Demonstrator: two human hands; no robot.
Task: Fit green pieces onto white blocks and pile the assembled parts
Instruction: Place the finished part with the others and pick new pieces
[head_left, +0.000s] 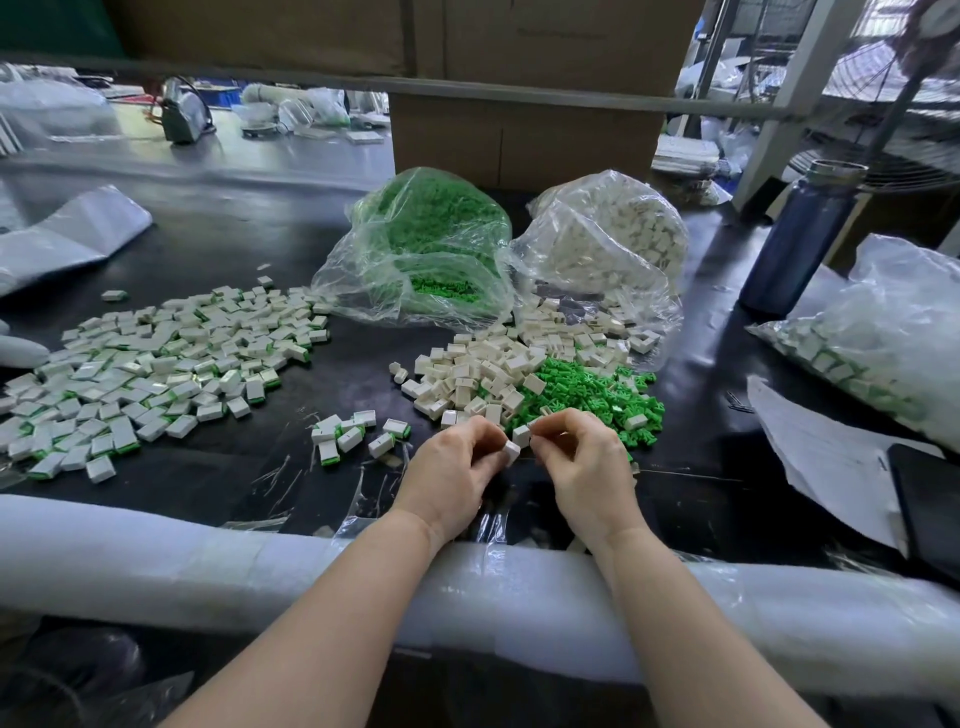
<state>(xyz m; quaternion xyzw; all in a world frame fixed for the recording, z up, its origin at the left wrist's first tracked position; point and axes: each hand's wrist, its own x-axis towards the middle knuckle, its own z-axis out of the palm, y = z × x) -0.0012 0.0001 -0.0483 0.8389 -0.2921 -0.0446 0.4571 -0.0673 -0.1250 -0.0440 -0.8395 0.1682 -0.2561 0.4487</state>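
Note:
My left hand (457, 467) pinches a small white block (511, 451) at its fingertips, just above the black table. My right hand (584, 462) has its fingers curled close to that block; what they pinch is hidden. Another white block (521, 435) lies just behind the fingertips. Beyond my hands lie a heap of loose white blocks (478, 371) and a heap of green pieces (587, 389). A wide pile of assembled white-and-green parts (156, 358) spreads over the left of the table, and a few more assembled parts (345, 434) lie nearer.
An open bag of green pieces (431, 244) and a bag of white blocks (608, 234) stand behind the heaps. A dark bottle (800, 244) and a bag of parts (883, 338) are at the right, with papers (826, 457). White foam padding (208, 561) covers the near table edge.

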